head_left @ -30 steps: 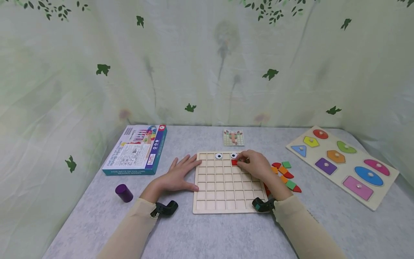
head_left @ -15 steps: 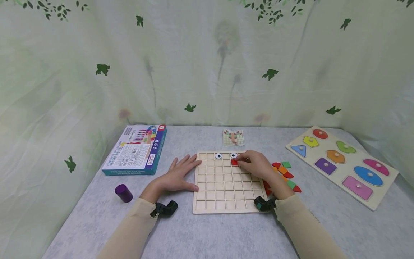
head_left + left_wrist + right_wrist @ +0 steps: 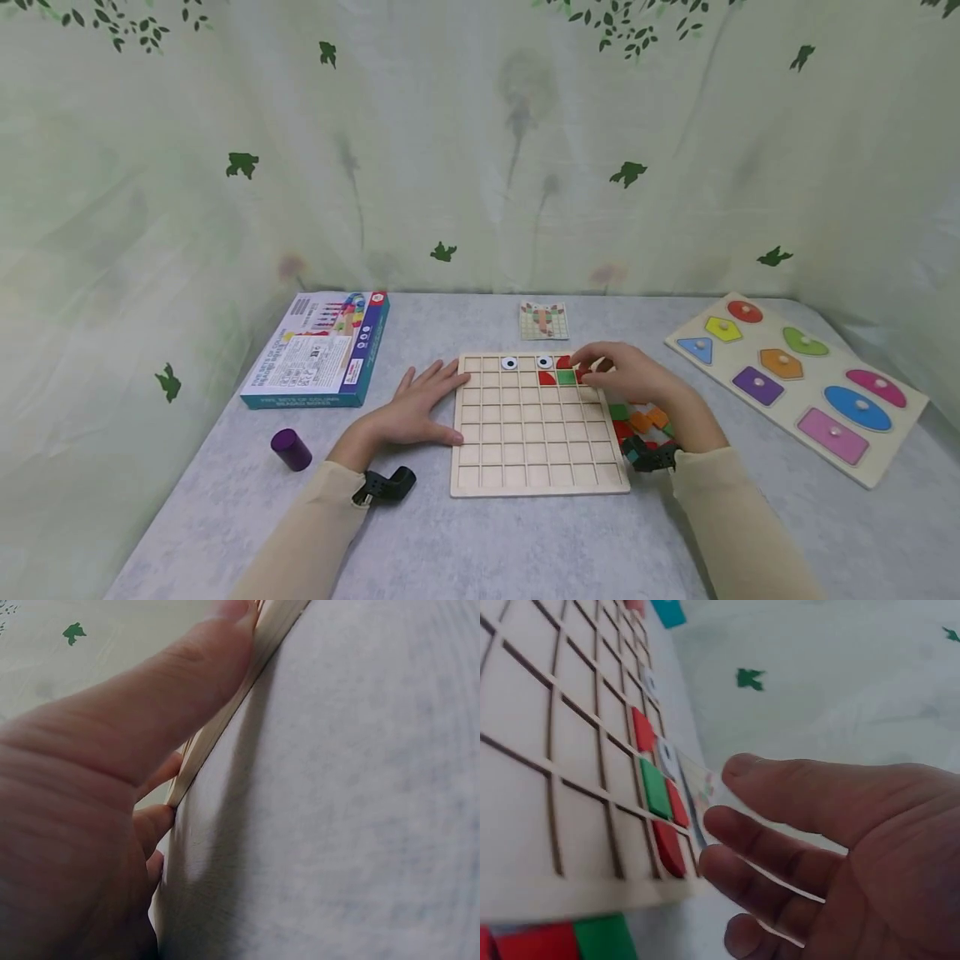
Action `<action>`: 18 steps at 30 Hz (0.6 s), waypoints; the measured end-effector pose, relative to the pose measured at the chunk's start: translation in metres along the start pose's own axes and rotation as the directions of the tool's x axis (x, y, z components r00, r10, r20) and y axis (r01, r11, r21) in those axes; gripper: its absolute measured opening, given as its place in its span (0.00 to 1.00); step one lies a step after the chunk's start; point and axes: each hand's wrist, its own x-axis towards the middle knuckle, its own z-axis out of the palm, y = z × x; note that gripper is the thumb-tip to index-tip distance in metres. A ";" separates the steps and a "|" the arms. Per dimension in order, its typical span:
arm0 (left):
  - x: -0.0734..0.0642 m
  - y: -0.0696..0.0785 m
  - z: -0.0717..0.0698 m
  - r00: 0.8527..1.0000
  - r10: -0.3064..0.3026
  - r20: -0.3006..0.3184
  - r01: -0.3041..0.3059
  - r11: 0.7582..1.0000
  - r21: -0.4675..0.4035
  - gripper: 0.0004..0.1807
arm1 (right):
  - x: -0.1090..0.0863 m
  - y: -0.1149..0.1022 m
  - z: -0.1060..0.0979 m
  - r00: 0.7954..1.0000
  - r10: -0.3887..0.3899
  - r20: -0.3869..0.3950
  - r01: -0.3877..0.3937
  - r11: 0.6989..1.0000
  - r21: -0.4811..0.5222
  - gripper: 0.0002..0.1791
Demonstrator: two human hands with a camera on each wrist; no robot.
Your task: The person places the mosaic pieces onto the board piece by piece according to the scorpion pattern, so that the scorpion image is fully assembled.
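Fingers (image 3: 442,387) spread, the left grip (image 3: 412,412) touches the left edge of a grid board (image 3: 517,433). The right grip (image 3: 641,379) is loose, holding nothing; the right wrist view shows its fingertips (image 3: 721,819) clear of a red piece (image 3: 669,849) in the rightmost column. Grey bench (image 3: 450,550); leaf-printed cloth (image 3: 465,125) behind.

The pale wooden grid board (image 3: 517,454) lies flat, its left rim touched by the left hand (image 3: 412,417) at nine and ten o'clock. Seated in its squares are two round-eyed white pieces (image 3: 510,363) near twelve o'clock and, around one o'clock, a green square (image 3: 566,377) among three red pieces (image 3: 547,378), with the right hand (image 3: 641,375) just beside them, fingers bent, gripping nothing. Loose red, green and orange pieces (image 3: 640,422) lie beside the board at three o'clock, partly hidden.
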 end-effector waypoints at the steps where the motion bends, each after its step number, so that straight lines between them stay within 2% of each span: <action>1: 0.000 -0.001 0.000 1.000 0.002 0.000 -0.002 1.000 0.003 0.55 | -0.002 0.002 -0.004 1.000 0.010 0.007 -0.010 1.000 -0.001 0.16; 12: -0.004 -0.006 -0.002 0.998 0.052 0.032 -0.051 0.998 -0.040 0.58 | -0.015 0.029 -0.024 0.994 0.107 0.021 -0.106 0.994 -0.035 0.16; 18: -0.006 -0.008 -0.003 0.998 0.050 0.043 -0.048 0.998 -0.034 0.58 | -0.020 0.039 -0.029 0.988 0.148 0.041 -0.145 0.987 -0.067 0.16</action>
